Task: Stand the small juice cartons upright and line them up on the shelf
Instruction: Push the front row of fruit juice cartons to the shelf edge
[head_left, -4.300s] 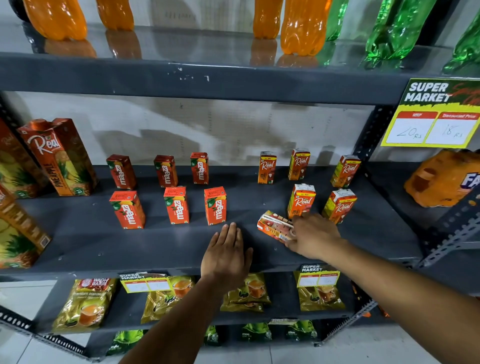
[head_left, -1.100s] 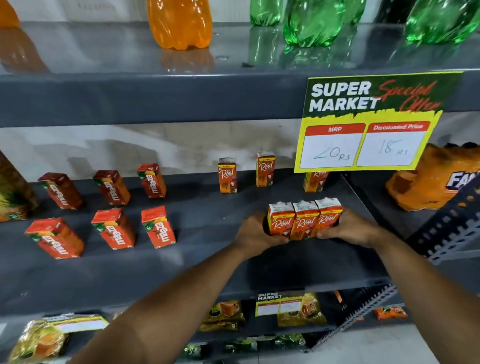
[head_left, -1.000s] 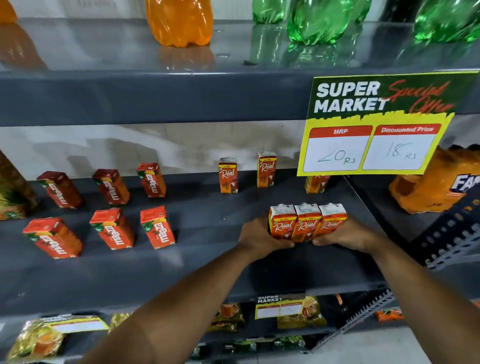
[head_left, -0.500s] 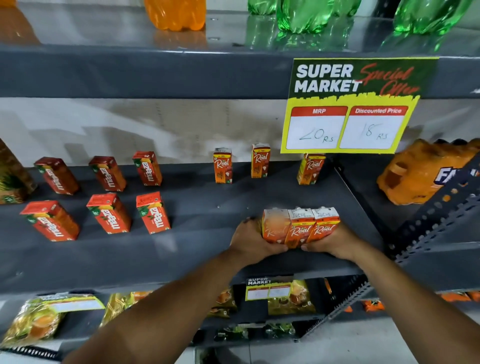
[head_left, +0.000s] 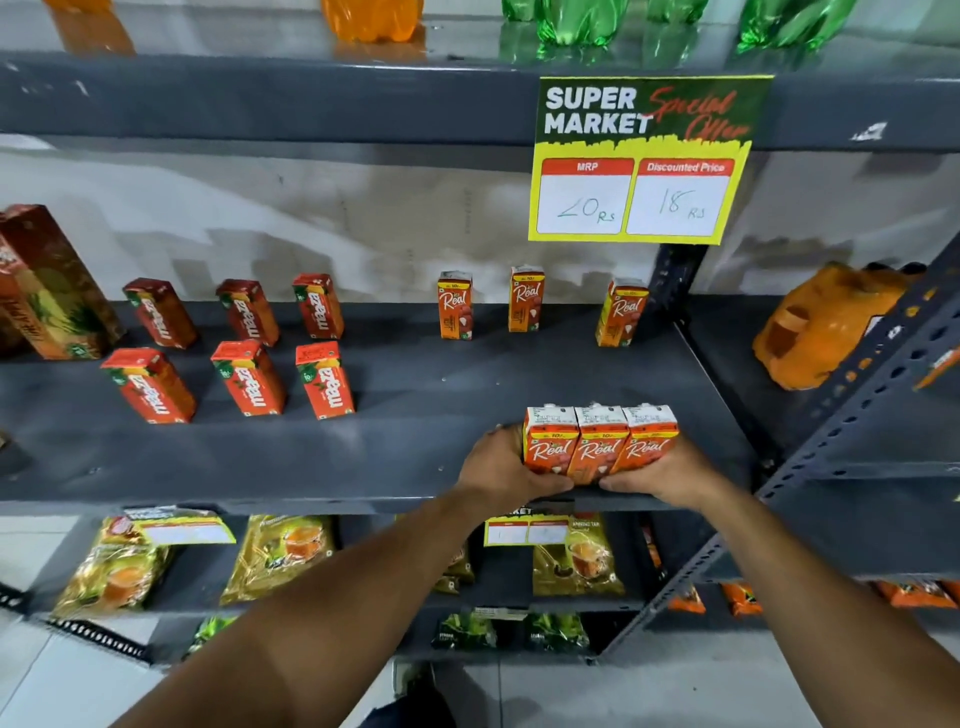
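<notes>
Three small Real juice cartons (head_left: 600, 441) stand upright, side by side and touching, near the front edge of the grey shelf (head_left: 415, 457), right of centre. The left hand (head_left: 501, 467) presses the left end carton and the right hand (head_left: 662, 470) the right end one, each grip closed on the block's sides and lower front. The cartons look light, stiff-walled but dentable, and easily toppled, so squeezing low on the outer faces is probably best. Three more Real cartons (head_left: 524, 299) stand spaced along the far edge.
</notes>
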